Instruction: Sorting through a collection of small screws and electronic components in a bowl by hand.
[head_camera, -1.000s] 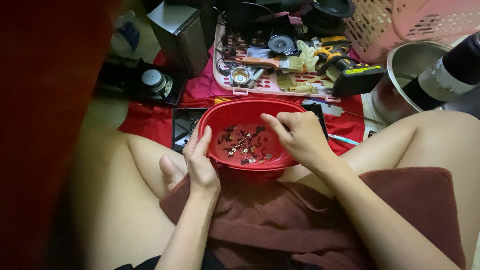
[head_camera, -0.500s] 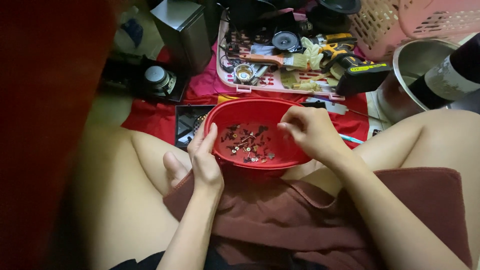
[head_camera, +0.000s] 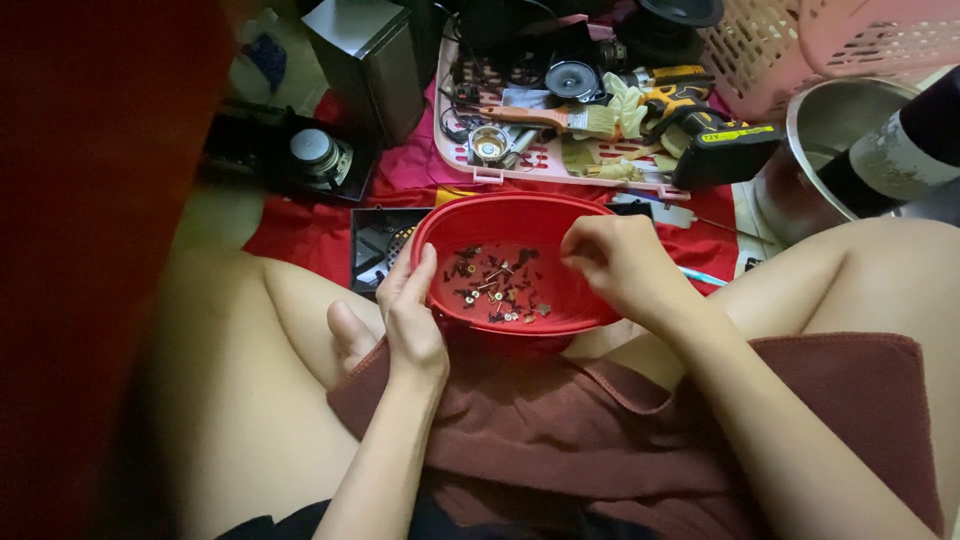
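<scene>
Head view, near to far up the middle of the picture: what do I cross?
Brown cloth on the lap → left hand on the red bowl's near rim → small screws inside it → pink tray of tools → round speaker.

Pink tray (head_camera: 470, 170) at top centre, cluttered: paintbrush (head_camera: 560, 118), small metal cup (head_camera: 490, 143), round black speaker (head_camera: 572, 78), yellow-and-black power tool (head_camera: 700, 125); pink laundry basket (head_camera: 800, 50) top right; steel pot (head_camera: 840, 130) just below it, dark bottle (head_camera: 900, 150) lying across its rim; grey box (head_camera: 365, 60) upper left; speaker driver (head_camera: 318, 155) beside it; red cloth (head_camera: 300, 235) on the floor; dark red towel (head_camera: 620, 430) over the lap.
</scene>
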